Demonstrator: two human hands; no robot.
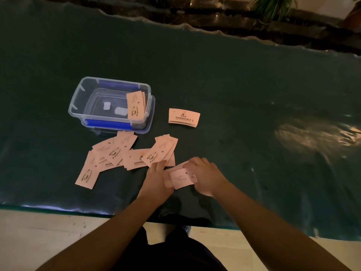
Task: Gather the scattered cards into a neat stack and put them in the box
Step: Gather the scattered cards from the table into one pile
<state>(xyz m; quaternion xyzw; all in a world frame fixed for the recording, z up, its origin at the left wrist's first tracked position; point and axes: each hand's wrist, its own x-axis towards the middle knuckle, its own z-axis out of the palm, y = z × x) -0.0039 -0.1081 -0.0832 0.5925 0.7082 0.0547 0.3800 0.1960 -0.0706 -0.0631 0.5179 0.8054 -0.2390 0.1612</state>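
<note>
Pink cards already lean inside the clear plastic box (109, 106), and a small squared stack (184, 117) waits just to its right on the dark green surface (254, 94), so the job looks partly done. Both hands, left hand (159, 178) and right hand (205, 176), have their grip closed on a small bundle of cards (180, 178), seemingly squaring it, though blur hides the edges. A loose spread of cards (121, 155) near the box remains to be gathered.

The cards (125, 151) look like thin matt paper, pale pink with dark print. The box (111, 104) is clear glossy plastic with blue plastic clips. A glossy, wrinkled dark green sheet (234, 85) covers the desk.
</note>
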